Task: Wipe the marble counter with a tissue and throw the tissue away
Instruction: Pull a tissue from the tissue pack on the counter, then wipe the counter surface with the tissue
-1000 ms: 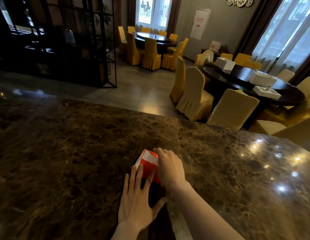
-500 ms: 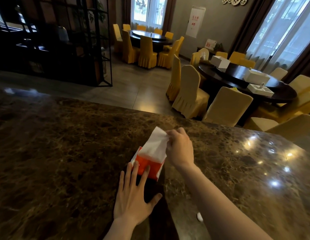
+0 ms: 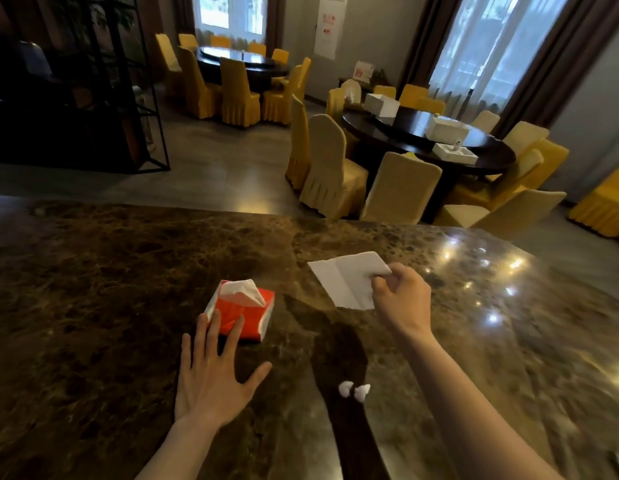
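Observation:
A dark brown marble counter (image 3: 93,289) fills the lower half of the view. On it lies an orange-red tissue pack (image 3: 244,311) with a white tissue sticking out of its top. My left hand (image 3: 214,372) rests flat with spread fingers, its fingertips on the pack's near edge. My right hand (image 3: 401,299) is raised to the right of the pack and pinches a white folded tissue (image 3: 348,280) by its right corner, above the counter. Two small white crumpled bits (image 3: 353,390) lie on the counter near my right forearm.
Beyond the counter's far edge is a dining room. A round dark table (image 3: 422,136) with white boxes and yellow-covered chairs stands to the right. A second round table (image 3: 242,64) is further back. A black metal shelf frame (image 3: 128,98) stands at the left.
My right hand pulled a white tissue out of the pack and carried it to the right, clear of the pack. My left hand stayed pressed on the pack's near edge.

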Tool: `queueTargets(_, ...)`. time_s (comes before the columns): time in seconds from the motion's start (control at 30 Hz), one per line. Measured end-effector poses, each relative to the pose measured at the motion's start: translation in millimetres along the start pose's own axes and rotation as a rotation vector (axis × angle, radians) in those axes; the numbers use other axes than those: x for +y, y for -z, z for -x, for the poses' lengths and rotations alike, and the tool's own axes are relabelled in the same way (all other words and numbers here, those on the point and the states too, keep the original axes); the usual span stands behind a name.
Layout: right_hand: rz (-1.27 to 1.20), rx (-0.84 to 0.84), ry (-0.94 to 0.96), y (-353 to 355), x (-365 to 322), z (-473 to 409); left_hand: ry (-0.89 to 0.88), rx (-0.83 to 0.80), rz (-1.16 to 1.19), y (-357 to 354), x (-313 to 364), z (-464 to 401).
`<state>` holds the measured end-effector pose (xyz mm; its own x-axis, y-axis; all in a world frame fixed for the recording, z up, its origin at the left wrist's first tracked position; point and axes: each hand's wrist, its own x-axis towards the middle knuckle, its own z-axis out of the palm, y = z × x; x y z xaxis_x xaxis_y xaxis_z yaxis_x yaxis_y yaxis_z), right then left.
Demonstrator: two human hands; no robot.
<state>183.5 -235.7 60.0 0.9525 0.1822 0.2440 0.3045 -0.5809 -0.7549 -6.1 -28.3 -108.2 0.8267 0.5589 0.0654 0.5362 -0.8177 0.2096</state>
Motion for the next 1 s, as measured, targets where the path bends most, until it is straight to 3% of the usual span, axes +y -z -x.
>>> queueTargets(0.13, 0.006, 0.059, -0.010, 35.5, 28.8, 21.3, 0.007, -0.027, -0.034, 8.8, 6.2, 3.5)
queueTargets(0.3, 0.163, 0.085, 0.163, 48.3, 60.7, 62.8, -0.086, 0.113, 0.097, 25.4, 33.5, 20.1)
queueTargets(0.43, 0.168, -0.054, 0.234, 28.5, 75.8, 108.4, -0.220, 0.032, 0.130, 10.3, 53.3, 46.6)
queueTargets(0.53, 0.216, -0.297, 0.289, 5.4, 85.2, 139.1, -0.213, -0.089, 0.069, -3.9, 59.1, 61.0)
queueTargets(0.63, 0.263, -0.531, 0.227, -11.3, 92.2, 154.8, -0.185, -0.144, -0.010, -7.1, 58.8, 61.1)
queueTargets(0.87, 0.588, -0.623, 0.351, -26.0, 103.9, 150.9, -0.177, -0.119, -0.027, -6.3, 60.0, 63.1)
queueTargets(1.0, 0.640, -0.492, 0.270, -25.4, 123.2, 145.5, -0.174, -0.105, -0.003, -7.0, 59.9, 62.7)
